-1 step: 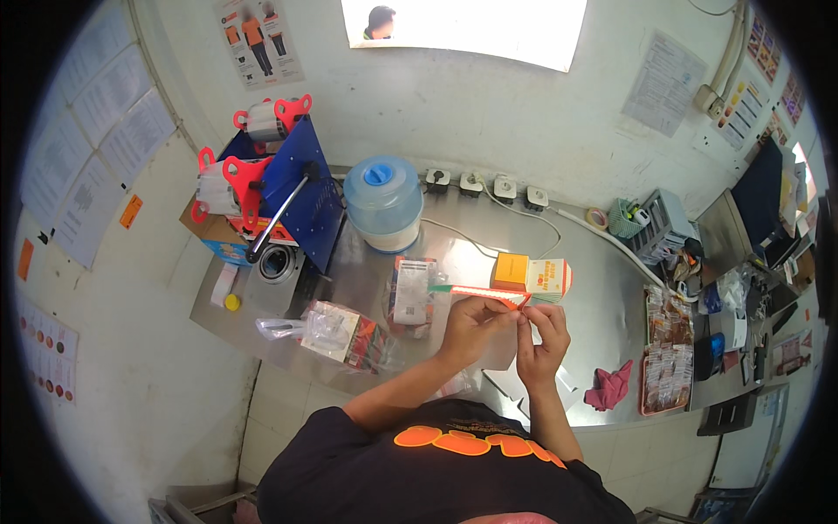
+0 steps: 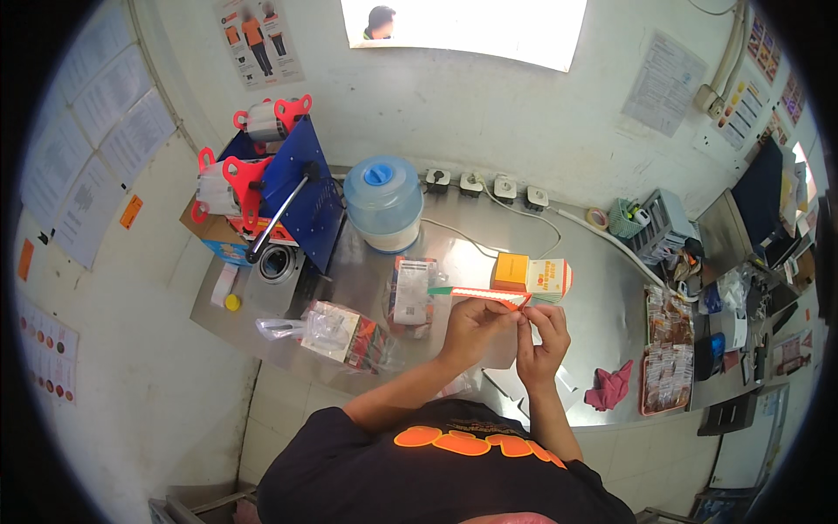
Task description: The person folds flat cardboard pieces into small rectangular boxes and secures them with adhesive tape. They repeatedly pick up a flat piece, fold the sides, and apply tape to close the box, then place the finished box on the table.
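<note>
Above the middle of a steel table (image 2: 602, 332), my hands meet at a thin folded cardboard piece (image 2: 489, 295) with orange, white and green edges. My left hand (image 2: 476, 332) pinches it from below with fingers closed. Close beside it, the fingertips of my right hand (image 2: 543, 342) are pinched together at the piece's orange right end. Just beyond the hands stand a small orange box (image 2: 511, 267) and a stack of printed cream and orange cards or cartons (image 2: 546, 275). Left of the hands lies a clear bag with a white label (image 2: 413, 294).
A plastic-wrapped carton (image 2: 345, 334) lies front left, near a blue cup sealer (image 2: 305, 201) with a lever. A blue water jug (image 2: 382, 205) stands by wall sockets (image 2: 471, 182). Right are a pink cloth (image 2: 609, 386) and a tray of sachets (image 2: 668, 384).
</note>
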{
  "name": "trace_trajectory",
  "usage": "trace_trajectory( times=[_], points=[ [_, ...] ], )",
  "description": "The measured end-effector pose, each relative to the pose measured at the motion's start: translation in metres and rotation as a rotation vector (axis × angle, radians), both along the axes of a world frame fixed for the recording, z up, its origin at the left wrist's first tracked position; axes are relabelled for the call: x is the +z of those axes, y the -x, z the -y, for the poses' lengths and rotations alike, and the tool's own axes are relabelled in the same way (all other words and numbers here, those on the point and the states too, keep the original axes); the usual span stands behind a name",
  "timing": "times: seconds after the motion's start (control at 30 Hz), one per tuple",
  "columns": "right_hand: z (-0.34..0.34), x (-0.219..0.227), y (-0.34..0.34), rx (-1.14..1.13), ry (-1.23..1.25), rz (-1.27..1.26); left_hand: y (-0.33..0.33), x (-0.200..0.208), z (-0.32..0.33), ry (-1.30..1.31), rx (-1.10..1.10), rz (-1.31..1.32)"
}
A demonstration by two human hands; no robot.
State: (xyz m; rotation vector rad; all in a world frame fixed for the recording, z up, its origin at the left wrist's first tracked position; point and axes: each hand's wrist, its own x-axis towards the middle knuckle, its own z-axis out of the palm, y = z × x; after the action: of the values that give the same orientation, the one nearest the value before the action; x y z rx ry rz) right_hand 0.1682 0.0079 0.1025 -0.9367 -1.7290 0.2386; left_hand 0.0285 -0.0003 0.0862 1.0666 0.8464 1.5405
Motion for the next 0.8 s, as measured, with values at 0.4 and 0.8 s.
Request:
trace_trajectory(
  times=[0.4, 0.8],
  points=[
    [-0.010, -0.002, 0.002, -0.116, -0.170, 0.042, -0.005, -0.001, -0.012, 0.031, 0.013, 0.001],
    [0.000, -0.036, 0.009, 0.005, 0.032, 0.289, -0.016, 0.007, -0.012, -0.029, 0.131, 0.099]
  ],
)
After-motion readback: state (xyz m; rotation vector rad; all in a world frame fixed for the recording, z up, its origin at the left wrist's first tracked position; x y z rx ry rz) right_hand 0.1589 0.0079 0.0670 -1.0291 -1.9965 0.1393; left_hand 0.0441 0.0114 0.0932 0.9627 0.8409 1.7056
